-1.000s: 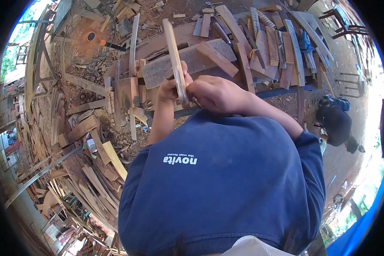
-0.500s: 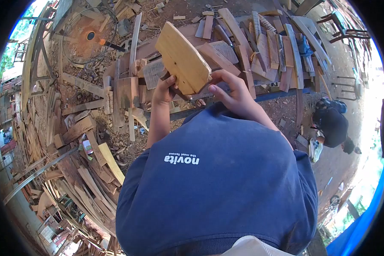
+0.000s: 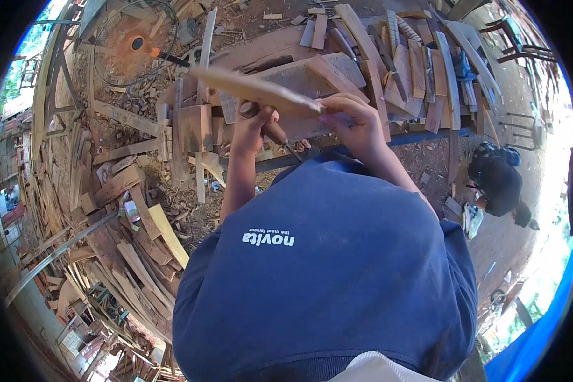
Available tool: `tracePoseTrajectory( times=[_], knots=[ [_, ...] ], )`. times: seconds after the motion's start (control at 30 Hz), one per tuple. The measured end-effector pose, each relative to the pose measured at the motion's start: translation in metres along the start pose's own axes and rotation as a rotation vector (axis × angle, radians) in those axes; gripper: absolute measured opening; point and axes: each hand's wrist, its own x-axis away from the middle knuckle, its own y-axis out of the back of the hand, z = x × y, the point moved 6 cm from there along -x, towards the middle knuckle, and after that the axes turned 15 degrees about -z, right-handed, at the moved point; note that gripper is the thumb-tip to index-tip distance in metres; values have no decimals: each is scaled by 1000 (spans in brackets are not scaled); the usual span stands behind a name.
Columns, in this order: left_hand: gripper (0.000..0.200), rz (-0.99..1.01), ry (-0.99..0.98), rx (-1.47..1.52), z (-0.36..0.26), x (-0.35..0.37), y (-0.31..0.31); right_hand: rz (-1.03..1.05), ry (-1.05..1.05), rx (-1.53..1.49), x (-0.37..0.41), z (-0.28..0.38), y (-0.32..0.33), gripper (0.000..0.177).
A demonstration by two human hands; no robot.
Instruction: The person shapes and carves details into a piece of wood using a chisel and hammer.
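A pale wooden board (image 3: 254, 84), blurred and turned nearly edge-on, is held up above the bench. My right hand (image 3: 356, 124) pinches its right end between thumb and fingers. My left hand (image 3: 251, 130) is closed around a wooden-handled chisel (image 3: 274, 132), whose thin metal shaft points down toward my shirt and whose tip I cannot make out. The same hand is against the board's near side; its fingers behind the board are hidden.
A bench (image 3: 267, 52) ahead carries several wood pieces (image 3: 404, 70). To the left are a round wire fan guard (image 3: 135, 44), scrap wood, shavings and a phone (image 3: 132, 211). Another person (image 3: 496, 184) is low at the right, near a chair (image 3: 516, 41).
The board has tipped from showing its broad face to nearly edge-on. More of the chisel in my left hand now shows. Both hands stay on the board.
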Motion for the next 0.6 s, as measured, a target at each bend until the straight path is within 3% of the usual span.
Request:
tracePoseTrajectory(
  times=[0.1,0.2,0.23,0.27,0.33,0.37,0.4,0.5,0.6],
  knots=[
    [50,40,-248,-121,-22,4,-2,-2,59,-69,-1,10,-6,29],
    [50,102,-323,-76,-37,8,-1,1,54,-79,3,10,-13,31],
    [55,135,-454,-165,-43,12,-2,-4,50,-79,2,9,-15,31],
    [55,136,-449,-168,-45,10,-2,-10,114,-87,1,12,-16,33],
    [63,360,-389,172,-57,4,-8,-18,174,-96,0,18,-20,34],
    [66,316,-222,173,-49,-5,4,-13,194,-61,-1,22,-23,36],
    [66,316,-216,171,-51,-6,0,-8,214,-25,-1,25,-26,38],
    [68,520,32,560,-52,-3,-17,-11,222,-87,2,22,-32,40],
    [70,514,34,532,-49,-6,-15,12,224,-55,3,17,-33,42]
  ],
)
